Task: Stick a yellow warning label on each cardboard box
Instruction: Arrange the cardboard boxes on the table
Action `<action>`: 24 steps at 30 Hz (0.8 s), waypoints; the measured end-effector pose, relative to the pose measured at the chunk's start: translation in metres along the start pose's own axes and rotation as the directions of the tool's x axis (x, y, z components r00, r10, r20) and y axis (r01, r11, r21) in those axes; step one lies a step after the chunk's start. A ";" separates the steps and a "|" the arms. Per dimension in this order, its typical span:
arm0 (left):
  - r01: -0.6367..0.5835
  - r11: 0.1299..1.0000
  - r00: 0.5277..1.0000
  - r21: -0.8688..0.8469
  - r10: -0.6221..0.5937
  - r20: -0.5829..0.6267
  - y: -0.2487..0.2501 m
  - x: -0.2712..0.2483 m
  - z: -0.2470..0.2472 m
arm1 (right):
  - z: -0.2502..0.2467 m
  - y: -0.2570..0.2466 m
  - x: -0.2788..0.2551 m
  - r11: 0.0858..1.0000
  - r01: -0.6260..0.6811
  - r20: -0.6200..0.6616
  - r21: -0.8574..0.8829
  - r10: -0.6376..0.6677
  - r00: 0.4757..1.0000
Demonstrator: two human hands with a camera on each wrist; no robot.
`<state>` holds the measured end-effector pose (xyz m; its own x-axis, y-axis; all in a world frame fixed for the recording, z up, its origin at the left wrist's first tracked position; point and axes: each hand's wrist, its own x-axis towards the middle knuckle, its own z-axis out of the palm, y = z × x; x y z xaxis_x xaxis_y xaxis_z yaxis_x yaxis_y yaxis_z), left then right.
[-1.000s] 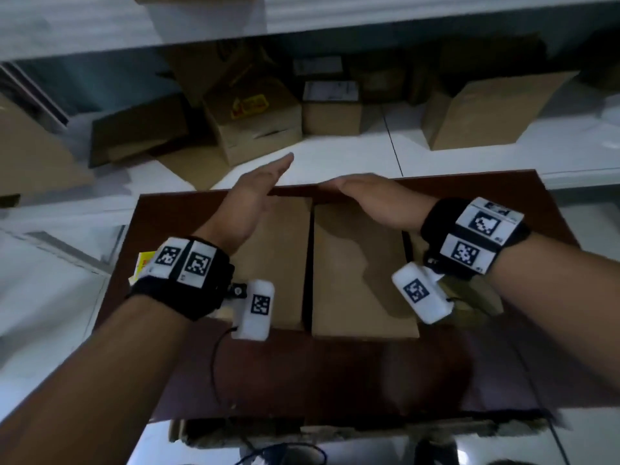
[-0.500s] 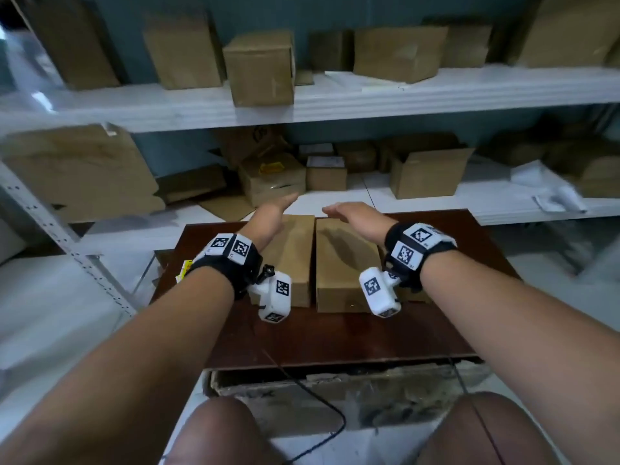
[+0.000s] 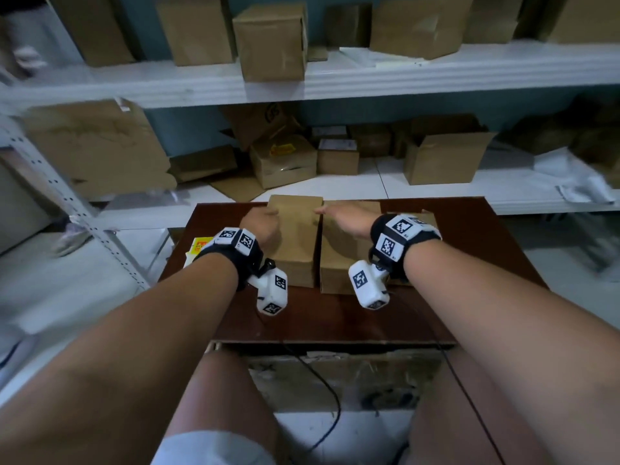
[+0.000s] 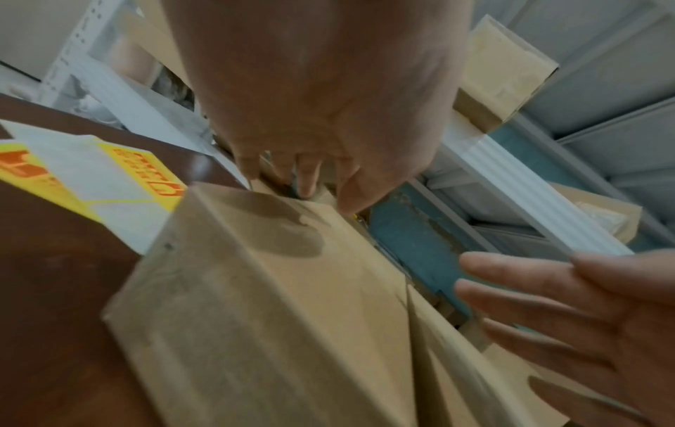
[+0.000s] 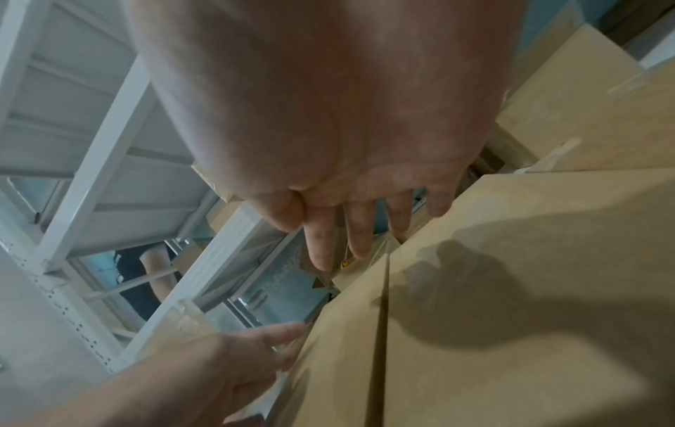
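Plainly the left cardboard box (image 3: 295, 236) on the brown table (image 3: 469, 236) looks light and stiff; left hand (image 3: 260, 226) curls on its far-left edge, right hand (image 3: 345, 218) hovers flat, empty; label sheet (image 3: 198, 246) lies left.

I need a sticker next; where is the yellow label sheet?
In the head view, the label sheet lies on the brown table's left edge, left of the left hand.
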<state>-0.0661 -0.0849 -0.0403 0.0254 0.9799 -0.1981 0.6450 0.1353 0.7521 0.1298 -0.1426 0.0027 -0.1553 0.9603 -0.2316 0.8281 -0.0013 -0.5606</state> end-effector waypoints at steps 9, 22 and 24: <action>-0.035 0.996 0.995 0.083 0.027 0.094 -0.021 -0.024 0.019 | 0.009 0.040 -0.023 0.946 -0.136 0.058 -0.294 0.160 0.986; -0.044 0.990 0.961 -0.136 0.079 0.263 -0.007 -0.029 0.052 | -0.018 0.052 -0.028 0.913 -0.068 0.063 -0.402 0.102 0.993; 0.031 0.974 0.952 -0.225 0.040 0.303 -0.012 -0.025 0.046 | 0.000 0.043 -0.013 0.911 -0.029 0.088 -0.412 0.072 0.993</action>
<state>-0.0388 -0.1174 -0.0734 0.2811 0.8941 -0.3488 0.4571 0.1948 0.8678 0.1674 -0.1555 -0.0187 -0.1424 0.9293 -0.3407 0.9807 0.0858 -0.1759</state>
